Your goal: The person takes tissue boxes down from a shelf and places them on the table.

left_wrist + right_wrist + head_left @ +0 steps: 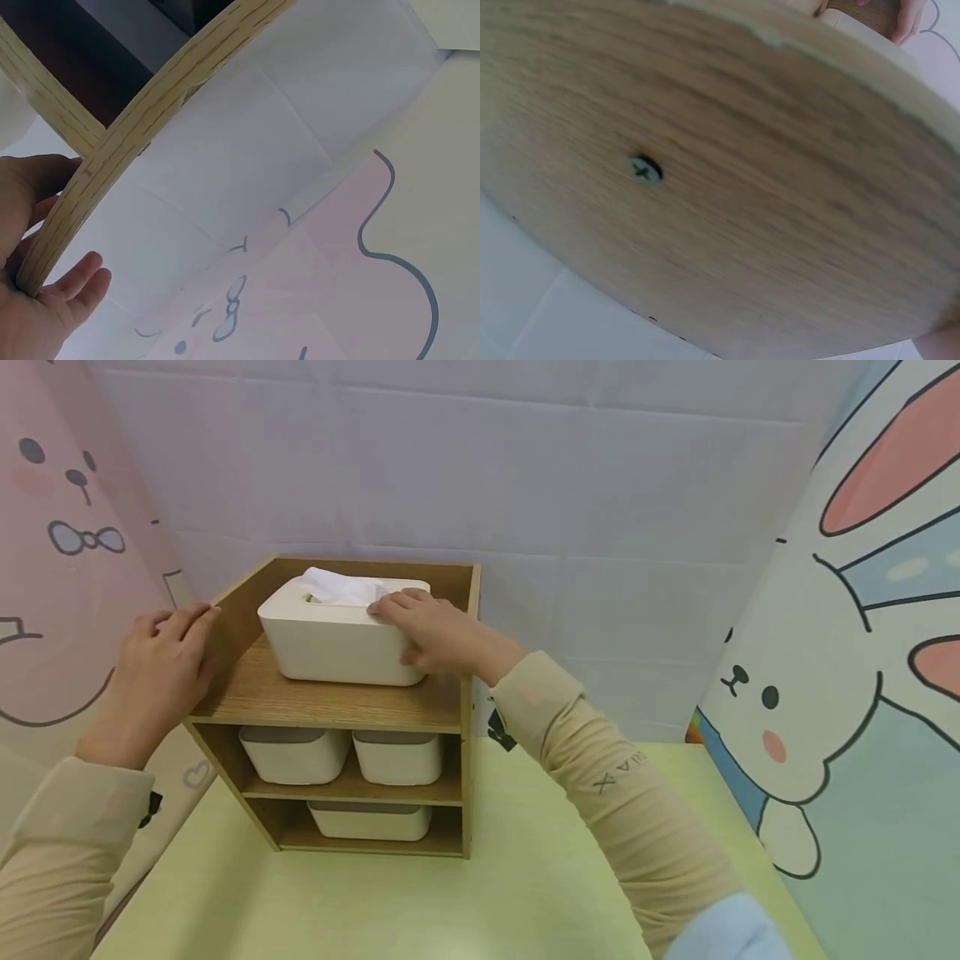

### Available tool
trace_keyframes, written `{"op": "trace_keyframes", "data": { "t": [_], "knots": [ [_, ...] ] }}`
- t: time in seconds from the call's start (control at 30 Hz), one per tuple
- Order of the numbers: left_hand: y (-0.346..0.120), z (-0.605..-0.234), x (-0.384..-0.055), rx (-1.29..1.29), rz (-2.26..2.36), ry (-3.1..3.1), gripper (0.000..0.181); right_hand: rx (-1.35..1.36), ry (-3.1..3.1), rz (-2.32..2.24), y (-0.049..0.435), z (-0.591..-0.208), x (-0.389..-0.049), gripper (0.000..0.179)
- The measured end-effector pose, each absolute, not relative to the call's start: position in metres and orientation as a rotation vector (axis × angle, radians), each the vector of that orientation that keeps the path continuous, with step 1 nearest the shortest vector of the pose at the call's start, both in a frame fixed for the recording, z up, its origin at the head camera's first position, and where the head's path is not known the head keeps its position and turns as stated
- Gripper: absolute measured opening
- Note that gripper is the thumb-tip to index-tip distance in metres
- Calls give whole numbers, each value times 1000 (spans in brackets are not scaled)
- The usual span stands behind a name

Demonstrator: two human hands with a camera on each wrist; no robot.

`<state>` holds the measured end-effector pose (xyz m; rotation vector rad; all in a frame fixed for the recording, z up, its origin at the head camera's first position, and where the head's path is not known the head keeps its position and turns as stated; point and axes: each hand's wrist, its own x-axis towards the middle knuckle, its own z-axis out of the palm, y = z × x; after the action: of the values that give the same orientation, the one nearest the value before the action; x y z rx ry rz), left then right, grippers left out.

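A white tissue box with a tissue poking from its slot sits on the top board of a small wooden shelf unit. My right hand holds the box at its right end, fingers over the lid and thumb low on the front. My left hand grips the upper left side panel of the unit; in the left wrist view, fingers and thumb straddle the panel's edge. The right wrist view is mostly filled by the unit's outer side panel with a screw in it.
Two white bins stand on the middle level, and a wider white bin on the bottom level. The unit stands on a pale green table. Cloth walls with cartoon animals enclose the back and sides.
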<state>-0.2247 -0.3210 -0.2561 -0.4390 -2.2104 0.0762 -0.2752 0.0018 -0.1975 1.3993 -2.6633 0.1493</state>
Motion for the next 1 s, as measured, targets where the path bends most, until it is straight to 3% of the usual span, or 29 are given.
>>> {"op": "trace_keyframes", "data": {
  "t": [1.0],
  "knots": [
    [-314,-260,-226,-358,54,-2229,56,1443,-2508,77,5,-196,-278,55]
  ]
}}
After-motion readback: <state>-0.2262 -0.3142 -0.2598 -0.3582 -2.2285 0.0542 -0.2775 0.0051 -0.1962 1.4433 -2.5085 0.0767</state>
